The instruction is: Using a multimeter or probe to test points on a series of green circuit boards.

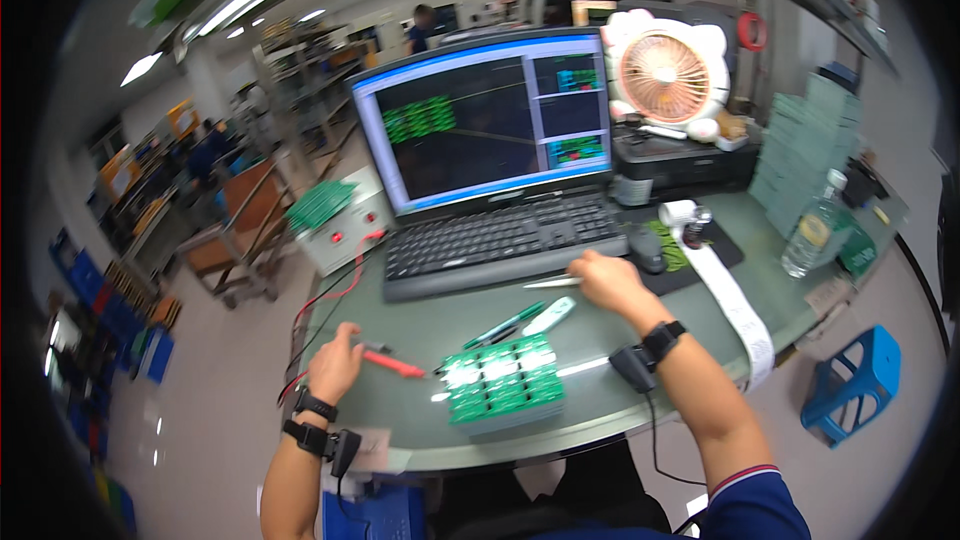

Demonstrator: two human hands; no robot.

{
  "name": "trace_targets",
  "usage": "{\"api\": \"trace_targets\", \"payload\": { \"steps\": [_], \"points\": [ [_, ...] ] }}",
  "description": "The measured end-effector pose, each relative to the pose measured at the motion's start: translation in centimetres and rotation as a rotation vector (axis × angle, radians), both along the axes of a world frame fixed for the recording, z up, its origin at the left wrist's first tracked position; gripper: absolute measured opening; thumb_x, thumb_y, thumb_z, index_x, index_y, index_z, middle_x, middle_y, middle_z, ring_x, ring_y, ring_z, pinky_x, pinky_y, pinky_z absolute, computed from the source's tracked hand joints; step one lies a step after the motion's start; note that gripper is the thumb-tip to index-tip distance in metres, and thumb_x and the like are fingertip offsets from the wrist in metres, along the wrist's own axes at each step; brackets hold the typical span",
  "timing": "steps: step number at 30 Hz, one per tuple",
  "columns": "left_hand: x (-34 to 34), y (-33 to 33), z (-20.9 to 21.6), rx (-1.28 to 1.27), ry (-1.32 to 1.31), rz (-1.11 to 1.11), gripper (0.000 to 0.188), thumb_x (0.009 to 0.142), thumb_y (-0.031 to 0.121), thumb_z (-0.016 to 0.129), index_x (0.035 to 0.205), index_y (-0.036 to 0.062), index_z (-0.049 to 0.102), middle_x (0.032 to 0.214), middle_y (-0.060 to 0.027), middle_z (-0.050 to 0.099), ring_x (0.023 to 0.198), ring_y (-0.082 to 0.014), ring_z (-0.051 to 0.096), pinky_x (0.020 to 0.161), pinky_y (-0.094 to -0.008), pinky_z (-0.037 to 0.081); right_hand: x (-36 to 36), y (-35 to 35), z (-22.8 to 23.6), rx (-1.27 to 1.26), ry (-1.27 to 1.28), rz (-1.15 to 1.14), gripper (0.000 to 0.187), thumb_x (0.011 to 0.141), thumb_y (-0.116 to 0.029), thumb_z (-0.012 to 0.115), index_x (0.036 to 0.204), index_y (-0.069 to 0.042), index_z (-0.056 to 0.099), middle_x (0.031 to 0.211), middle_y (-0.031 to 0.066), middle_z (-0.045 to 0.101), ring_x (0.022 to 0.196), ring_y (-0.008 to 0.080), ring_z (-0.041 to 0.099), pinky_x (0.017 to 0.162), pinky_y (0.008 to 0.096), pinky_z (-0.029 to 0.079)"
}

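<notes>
My left hand (335, 370), fingers curled, is closed round a red test probe (397, 365) that points toward the green circuit boards. Beside the probe, a short grey piece (378, 347) shows near my fingers. My right hand (608, 280) pinches a slender, pale, pointed tool (553, 283) just in front of the keyboard; whether it is a pen or tweezers cannot be made out. Between my hands lies a stack of panelled green circuit boards (503, 380). Just behind it are a green pen (505, 324) and a white-and-green flat piece (549, 316).
A monitor (460, 120) stands behind the keyboard (500, 240). At left is a white box (345, 230) with red and black leads. A mouse (645, 248), paper strip (735, 310), bottle (812, 225) and fan (668, 73) occupy the right. A blue stool (855, 380) stands beyond the desk edge.
</notes>
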State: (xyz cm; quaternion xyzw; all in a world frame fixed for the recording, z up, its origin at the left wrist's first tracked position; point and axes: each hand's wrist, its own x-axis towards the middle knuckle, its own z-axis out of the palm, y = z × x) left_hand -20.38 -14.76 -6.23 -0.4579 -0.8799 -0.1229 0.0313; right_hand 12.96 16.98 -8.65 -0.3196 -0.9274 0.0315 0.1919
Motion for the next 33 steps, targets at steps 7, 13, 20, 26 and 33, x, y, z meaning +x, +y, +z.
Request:
{"api": "trace_targets", "payload": {
  "steps": [7, 13, 20, 26, 33],
  "points": [
    [-3.3, 3.0, 1.0, -0.081, 0.011, -0.342, 0.017, 0.074, 0.012, 0.067, 0.089, 0.0072, 0.061, 0.079, -0.0129, 0.059, 0.079, -0.0335, 0.060, 0.068, -0.0440, 0.047, 0.7, -0.2, 1.3, -0.001, 0.097, 0.057, 0.016, 0.080, -0.010, 0.058, 0.093, -0.010, 0.065, 0.097, 0.0127, 0.057, 0.078, 0.0354, 0.065, 0.067, 0.0472, 0.053],
    [1.1, 2.0, 1.0, 0.055, 0.096, -0.368, 0.015, 0.083, 0.010, 0.063, 0.095, 0.0067, 0.055, 0.079, -0.0125, 0.055, 0.071, -0.0318, 0.056, 0.063, -0.0393, 0.045, 1.4, 0.0, 1.9, -0.096, 0.498, 0.021, 0.022, 0.093, -0.025, 0.056, 0.102, -0.008, 0.044, 0.094, 0.0153, 0.058, 0.079, 0.0388, 0.062, 0.063, 0.0486, 0.050],
    [5.1, 0.5, 0.7, -0.128, -0.035, -0.007, 0.034, 0.094, 0.032, 0.055, 0.109, 0.0030, 0.060, 0.110, -0.0222, 0.060, 0.097, -0.0399, 0.057, 0.085, -0.0473, 0.046, 1.5, 0.0, 2.2, -0.231, 0.616, -0.086, 0.026, 0.095, -0.031, 0.054, 0.101, -0.008, 0.042, 0.083, 0.0141, 0.065, 0.075, 0.0378, 0.064, 0.060, 0.0483, 0.049],
    [5.3, -0.7, 1.3, -0.068, 0.116, 0.025, 0.042, 0.082, 0.030, 0.061, 0.111, 0.0019, 0.053, 0.097, -0.0238, 0.062, 0.091, -0.0396, 0.059, 0.083, -0.0457, 0.047, 1.9, -0.5, 1.8, -0.186, 0.717, 0.031, 0.022, 0.088, -0.026, 0.060, 0.094, -0.010, 0.046, 0.082, 0.0078, 0.062, 0.076, 0.0322, 0.064, 0.061, 0.0415, 0.048],
    [4.8, -3.2, 0.9, -0.178, 0.112, 0.086, 0.060, 0.081, 0.027, 0.064, 0.130, -0.0013, 0.042, 0.106, -0.0234, 0.065, 0.097, -0.0390, 0.062, 0.086, -0.0444, 0.047, 1.7, -0.5, 1.3, -0.174, 0.712, 0.046, 0.021, 0.090, -0.025, 0.057, 0.102, -0.010, 0.051, 0.094, 0.0100, 0.064, 0.081, 0.0336, 0.065, 0.066, 0.0442, 0.050]
  ]
}}
